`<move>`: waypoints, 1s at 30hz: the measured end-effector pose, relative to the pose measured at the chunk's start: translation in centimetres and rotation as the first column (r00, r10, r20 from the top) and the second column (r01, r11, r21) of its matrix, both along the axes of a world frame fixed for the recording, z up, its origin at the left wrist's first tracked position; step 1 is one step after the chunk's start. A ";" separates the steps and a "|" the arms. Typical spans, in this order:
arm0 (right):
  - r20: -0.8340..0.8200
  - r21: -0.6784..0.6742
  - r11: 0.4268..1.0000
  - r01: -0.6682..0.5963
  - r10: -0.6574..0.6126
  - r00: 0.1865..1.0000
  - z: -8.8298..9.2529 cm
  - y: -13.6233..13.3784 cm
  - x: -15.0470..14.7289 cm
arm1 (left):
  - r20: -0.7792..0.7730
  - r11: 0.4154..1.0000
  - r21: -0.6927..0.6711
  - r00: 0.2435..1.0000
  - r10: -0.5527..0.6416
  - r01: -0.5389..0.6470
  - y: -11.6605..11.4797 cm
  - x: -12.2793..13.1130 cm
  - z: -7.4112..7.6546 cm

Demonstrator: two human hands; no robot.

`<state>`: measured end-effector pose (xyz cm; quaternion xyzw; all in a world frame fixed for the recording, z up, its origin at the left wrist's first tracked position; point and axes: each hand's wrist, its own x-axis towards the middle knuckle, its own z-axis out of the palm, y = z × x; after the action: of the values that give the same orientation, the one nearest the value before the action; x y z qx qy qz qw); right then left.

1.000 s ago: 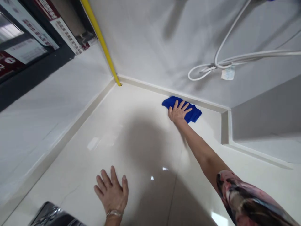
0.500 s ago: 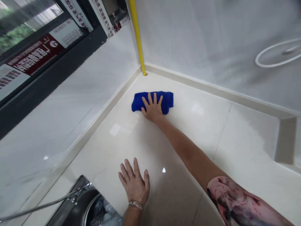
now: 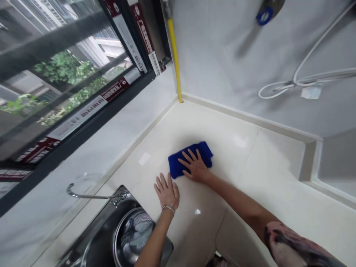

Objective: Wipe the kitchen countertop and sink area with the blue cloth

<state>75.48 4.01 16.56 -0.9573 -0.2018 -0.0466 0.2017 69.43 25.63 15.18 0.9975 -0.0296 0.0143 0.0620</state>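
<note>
A folded blue cloth (image 3: pixel 175 165) lies on the glossy cream countertop (image 3: pixel 236 200). Flat on top of it rests my right hand (image 3: pixel 196 167), fingers spread, pressing the cloth against the surface. My left hand (image 3: pixel 168 193) lies open on the counter just below the cloth's left end, its fingertips close to the cloth's edge. A bracelet circles the left wrist. Nothing is held in the left hand.
At lower left is a dark sink (image 3: pixel 104 222) with a chrome faucet (image 3: pixel 91 195) and a metal colander (image 3: pixel 136 213) holding greyish contents. A yellow pipe (image 3: pixel 174 59) rises in the corner. White cables (image 3: pixel 294 83) hang on the right wall, and a window (image 3: pixel 69 70) is at left.
My right hand and the blue cloth have come back from the corner toward me, and the cloth has turned slightly. My left hand is now near the cloth. The view has shifted.
</note>
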 end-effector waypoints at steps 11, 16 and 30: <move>-0.056 -0.192 0.979 0.064 -0.076 0.996 -0.8 -11.1 -17.6 | 0.025 1.000 -0.023 1.000 0.001 0.000 -0.4 0.5 0.3; 0.004 -0.327 0.858 0.395 -0.417 0.909 -1.2 -18.8 -14.9 | 0.007 1.000 -0.027 1.000 -0.009 0.010 -0.6 0.5 0.7; -0.155 -0.371 0.521 0.769 -0.851 0.502 -0.9 -21.9 5.0 | -0.085 1.000 0.015 0.996 0.014 -0.013 -1.0 0.0 0.9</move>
<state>80.49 -17.89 15.65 -0.9491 0.3058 0.0445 0.0610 69.44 24.65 16.03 0.9978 -0.0202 -0.0281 0.0559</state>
